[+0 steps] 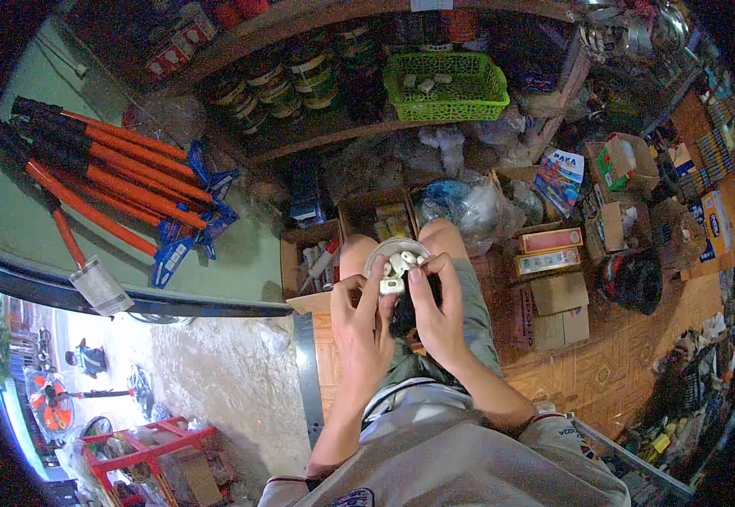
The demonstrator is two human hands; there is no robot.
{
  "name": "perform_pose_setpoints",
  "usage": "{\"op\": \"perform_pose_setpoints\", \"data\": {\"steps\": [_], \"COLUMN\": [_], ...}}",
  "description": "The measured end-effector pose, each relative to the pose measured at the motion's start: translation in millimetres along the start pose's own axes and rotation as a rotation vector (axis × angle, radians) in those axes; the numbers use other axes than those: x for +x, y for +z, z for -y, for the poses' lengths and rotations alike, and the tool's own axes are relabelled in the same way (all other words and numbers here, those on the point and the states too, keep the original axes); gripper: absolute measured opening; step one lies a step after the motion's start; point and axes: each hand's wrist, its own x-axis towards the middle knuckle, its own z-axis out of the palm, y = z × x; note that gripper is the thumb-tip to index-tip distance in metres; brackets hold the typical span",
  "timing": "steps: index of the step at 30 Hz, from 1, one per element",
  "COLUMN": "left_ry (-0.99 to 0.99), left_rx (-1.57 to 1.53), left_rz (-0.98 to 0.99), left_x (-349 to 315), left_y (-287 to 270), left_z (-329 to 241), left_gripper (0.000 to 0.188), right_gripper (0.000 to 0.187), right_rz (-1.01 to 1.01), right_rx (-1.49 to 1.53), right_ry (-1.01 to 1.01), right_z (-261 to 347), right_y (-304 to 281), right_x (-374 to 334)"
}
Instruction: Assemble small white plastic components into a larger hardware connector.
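Hold the small, white, rectangular block with a dark slot, apparently plastic (391,286), low over the near rim of the shallow, round, pale bowl (374,253), so that a slipped part would likely drop back among the small, white, rounded, hard-looking pieces (399,264); pinch by the side faces, leaving the slot uncovered; apply light, even pressure, as the smooth surface may slip; steady the bowl between the knees, since a tilt could spill the contents.

Hand state: the left hand (362,325) is closed on the block, fingers at its left side; the right hand (438,313) is curled close by, its thumb just beside the block; whether that thumb presses the block or the bowl cannot be told.

Appearance: the block is glossy white, squared, with softened corners; finer detail is too small to read.
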Motion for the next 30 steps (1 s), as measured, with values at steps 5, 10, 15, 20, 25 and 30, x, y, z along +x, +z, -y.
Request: {"op": "perform_pose_setpoints", "data": {"steps": [5, 10, 15, 20, 25, 30], "left_ry": [-0.011, 0.103, -0.247, -0.246, -0.372, -0.217], "left_rx": [-0.155, -0.21, -0.81, -0.73, -0.908, -0.639], "left_rz": [0.176, 0.236, 0.195, 0.238, 0.088, 0.262], "left_x": [7, 15, 3, -11, 0, -8], "left_y": [-11, -12, -4, -1, 4, -1], "left_z": [5, 22, 23, 15, 7, -2], "left_gripper": [0.064, 0.063, 0.04, 0.042, 0.048, 0.051], "right_gripper": [0.016, 0.021, 0.019, 0.02, 0.021, 0.019], "right_rz": [0.072, 0.129, 0.123, 0.075, 0.062, -0.012], "right_rx": [0.012, 0.151, -0.019, -0.122, -0.204, -0.194], "right_ry": [-0.01, 0.235, -0.168, -0.255, -0.267, -0.155], "right_z": [9, 10, 13, 20, 21, 18], "right_y": [-9, -8, -4, -5, -3, -8], "right_x": [2, 0, 7, 18, 14, 19]}}
